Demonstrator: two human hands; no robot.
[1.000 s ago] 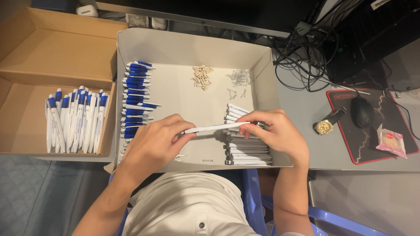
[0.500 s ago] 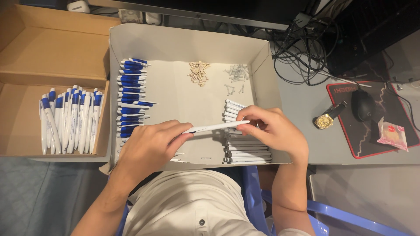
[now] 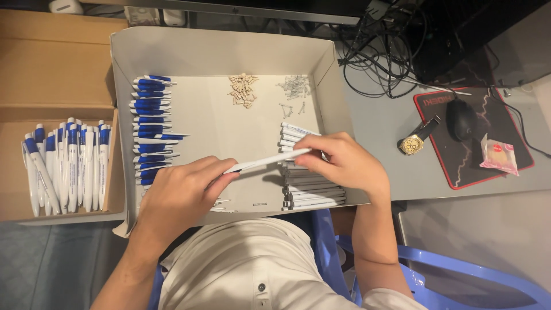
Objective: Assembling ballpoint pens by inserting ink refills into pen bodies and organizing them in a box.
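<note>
Both hands (image 3: 189, 192) hold the white pen barrel (image 3: 268, 160) nearly level, left-right.

White pen barrel (image 3: 270, 160) (both hands)

gold wristwatch (image 3: 412, 143) | black mouse (image 3: 461, 119) on red-edged mousepad (image 3: 505, 126) | pink packet (image 3: 499, 155) | cable tangle (image 3: 383, 51)

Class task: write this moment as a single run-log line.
left hand: holds white pen barrel | right hand: pinches its other end | below: grey tray | right: barrel stack
</note>
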